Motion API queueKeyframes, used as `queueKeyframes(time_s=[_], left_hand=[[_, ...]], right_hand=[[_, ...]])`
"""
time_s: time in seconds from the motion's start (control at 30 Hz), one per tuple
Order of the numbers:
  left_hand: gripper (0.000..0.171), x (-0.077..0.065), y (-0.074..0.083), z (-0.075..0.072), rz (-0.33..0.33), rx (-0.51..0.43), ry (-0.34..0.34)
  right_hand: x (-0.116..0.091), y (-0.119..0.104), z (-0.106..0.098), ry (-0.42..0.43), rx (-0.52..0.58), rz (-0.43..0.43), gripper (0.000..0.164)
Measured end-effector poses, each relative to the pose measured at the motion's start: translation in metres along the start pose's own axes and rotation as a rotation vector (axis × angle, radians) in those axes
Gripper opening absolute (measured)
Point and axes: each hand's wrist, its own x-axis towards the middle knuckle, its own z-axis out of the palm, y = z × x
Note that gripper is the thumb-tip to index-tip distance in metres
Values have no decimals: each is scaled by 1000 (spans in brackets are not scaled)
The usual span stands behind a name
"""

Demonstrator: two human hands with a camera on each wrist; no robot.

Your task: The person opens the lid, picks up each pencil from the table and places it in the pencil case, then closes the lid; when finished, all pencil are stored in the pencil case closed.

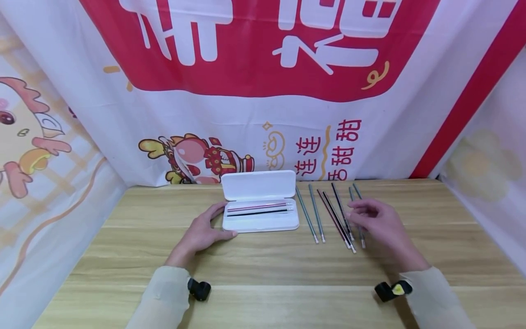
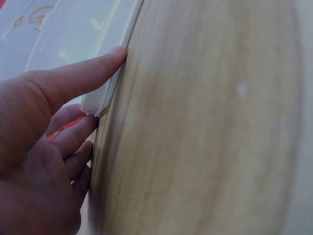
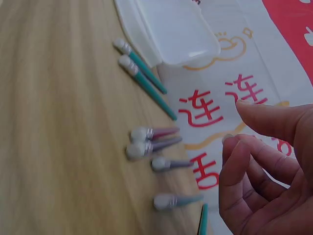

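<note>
A white pencil case [image 1: 260,224] lies with its lid [image 1: 259,186] raised. Inside are a red pencil [image 1: 256,208] and a black pencil [image 1: 259,212], laid lengthwise. My left hand [image 1: 203,230] grips the case's left end, thumb along the front edge and fingers at the end and back. To the right, my right hand [image 1: 378,221] hovers over the rightmost pencils, thumb and fingertips apart with nothing between them in the right wrist view. Near it lie a green pencil [image 1: 361,235] and a dark pencil [image 1: 339,203]. Two green pencils [image 3: 146,88] lie closer to the case.
Other pencils, one dark red [image 1: 328,212], lie side by side with white eraser ends toward me. A printed cloth [image 1: 267,114] hangs behind the wooden table [image 1: 287,292], and more cloth hangs along both sides.
</note>
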Motion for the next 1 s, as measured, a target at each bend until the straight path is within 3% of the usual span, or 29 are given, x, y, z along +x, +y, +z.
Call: queueKeyframes(time_s=[0.4, 1.0], left_hand=[[92, -1, 3, 1, -7, 7, 1], [92, -1, 2, 1, -7, 14, 9]], right_hand=[[-10, 34, -28, 16, -4, 102, 57], [-5, 48, -39, 29, -23, 131, 62]])
